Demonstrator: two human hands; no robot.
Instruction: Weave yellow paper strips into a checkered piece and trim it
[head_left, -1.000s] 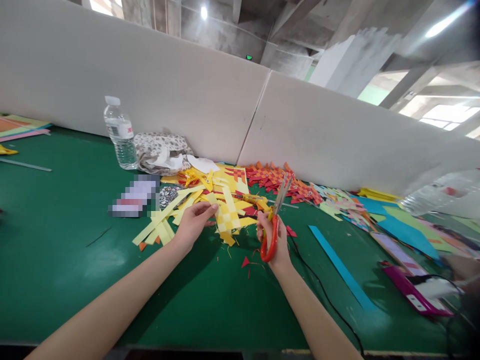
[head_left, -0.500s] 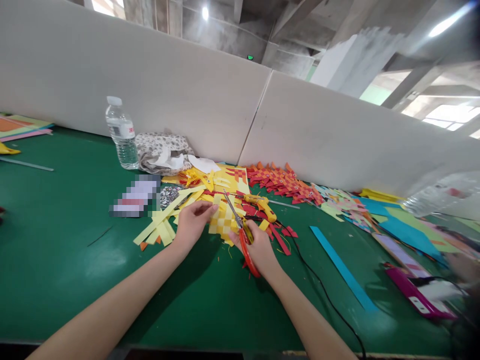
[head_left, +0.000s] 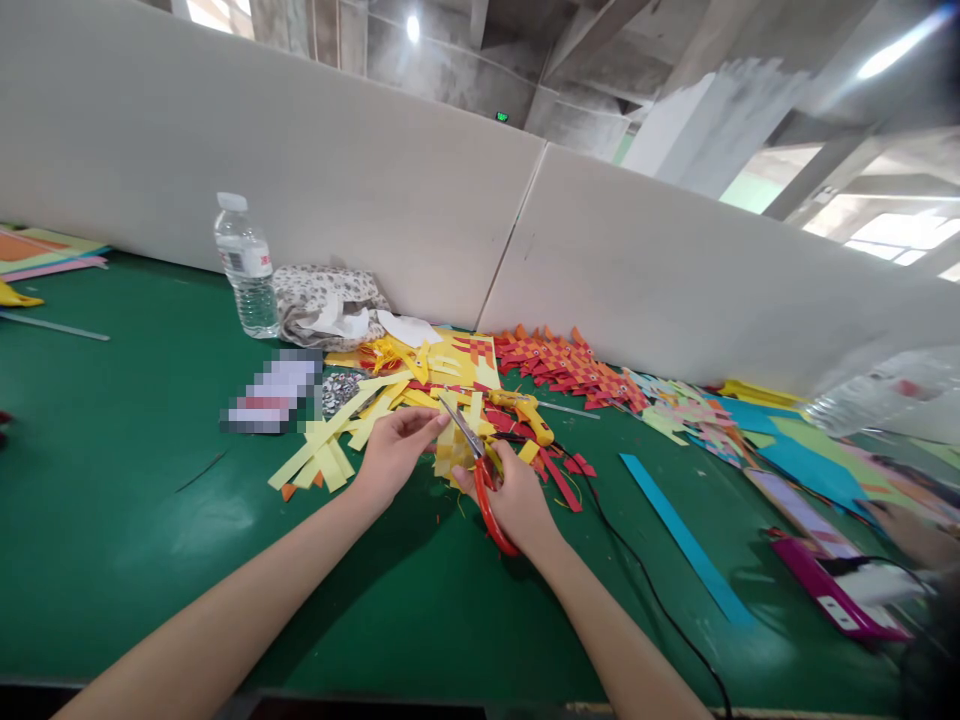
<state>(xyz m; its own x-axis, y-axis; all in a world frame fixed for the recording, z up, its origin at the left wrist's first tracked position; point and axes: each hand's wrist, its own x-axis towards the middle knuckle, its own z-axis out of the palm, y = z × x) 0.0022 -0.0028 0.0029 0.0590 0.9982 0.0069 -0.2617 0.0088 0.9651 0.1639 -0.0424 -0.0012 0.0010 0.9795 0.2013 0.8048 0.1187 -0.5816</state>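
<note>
My left hand [head_left: 396, 450] pinches a woven yellow paper piece [head_left: 455, 447] just above the green table [head_left: 135, 470]. In my right hand [head_left: 516, 500] are red-handled scissors [head_left: 484, 480], blades pointing up-left onto the woven piece. A heap of yellow paper strips [head_left: 352, 420] and red scraps [head_left: 559, 470] lies right behind both hands. A yellow utility knife [head_left: 529, 410] rests in the heap.
A water bottle [head_left: 244, 268] and patterned cloth [head_left: 322, 300] stand by the white partition [head_left: 420, 210]. Red-orange woven paper fish [head_left: 570, 365], a blue strip [head_left: 686, 540], coloured sheets [head_left: 810, 450], a magenta device [head_left: 832, 590] and a black cable [head_left: 652, 590] lie to the right.
My right hand swung the scissors down from upright and moved left to the woven piece; the blades now sit on it. My left hand kept holding the piece, turning it slightly.
</note>
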